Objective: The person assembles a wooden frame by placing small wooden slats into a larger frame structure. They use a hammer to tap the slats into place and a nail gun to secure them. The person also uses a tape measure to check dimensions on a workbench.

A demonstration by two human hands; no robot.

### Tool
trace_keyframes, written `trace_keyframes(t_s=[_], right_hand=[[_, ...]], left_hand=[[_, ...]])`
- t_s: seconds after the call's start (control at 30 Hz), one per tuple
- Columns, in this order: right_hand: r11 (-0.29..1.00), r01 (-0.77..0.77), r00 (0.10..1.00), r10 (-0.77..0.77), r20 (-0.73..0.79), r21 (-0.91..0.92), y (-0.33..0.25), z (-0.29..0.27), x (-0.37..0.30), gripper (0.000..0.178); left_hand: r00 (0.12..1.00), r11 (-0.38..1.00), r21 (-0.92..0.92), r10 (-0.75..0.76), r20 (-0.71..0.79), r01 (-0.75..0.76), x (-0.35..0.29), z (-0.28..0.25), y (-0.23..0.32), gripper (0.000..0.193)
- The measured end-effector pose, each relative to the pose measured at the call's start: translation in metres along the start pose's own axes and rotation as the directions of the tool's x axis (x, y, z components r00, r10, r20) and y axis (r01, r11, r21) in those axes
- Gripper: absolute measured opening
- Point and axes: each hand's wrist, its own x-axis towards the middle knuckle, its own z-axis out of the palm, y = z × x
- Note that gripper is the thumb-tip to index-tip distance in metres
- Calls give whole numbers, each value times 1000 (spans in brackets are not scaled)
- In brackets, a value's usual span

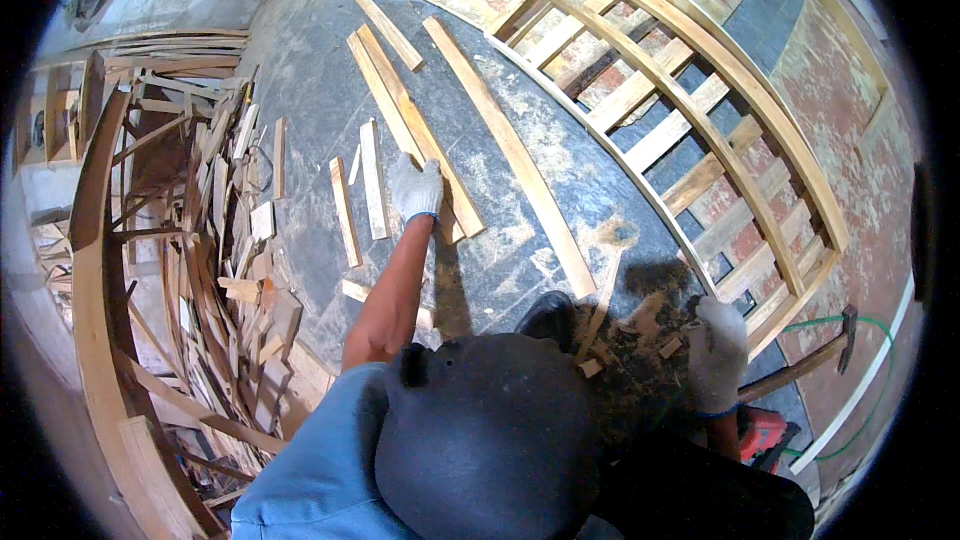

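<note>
My left hand (416,188), in a white knit glove with a blue cuff, reaches forward onto two long wooden boards lying side by side on the floor. Its fingers close over the left board (378,85), while the right board (438,165) runs along beside the glove. My right hand (719,352), gloved too, is low at the right, by the near corner of a slatted wooden frame (770,190). Its fingers are hidden, so whether it grips anything does not show. A hammer (800,365) extends rightward from beside its cuff.
Another long board (510,145) lies between the boards and the frame. Shorter strips (374,180) lie left of my arm. A big pile of scrap wood (215,200) fills the left side. A red tool (762,435) and a green hose (885,360) are at lower right.
</note>
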Motion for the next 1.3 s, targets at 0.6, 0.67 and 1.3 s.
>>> trace_keyframes(t_s=[0.6,0.67,1.3], right_hand=[[996,-2,997,9,82,-88,5,-2,6,19],[999,29,997,-27,73,-26,3,3,9,20],[984,-119,956,150,251,-132,-24,-47,49,16]], left_hand=[[980,982,174,-107,170,77,4,21,24,50],[971,978,-122,-145,188,169,19,15,-11,32],[538,-427,-371,388,748,825,-125,-9,132,31]])
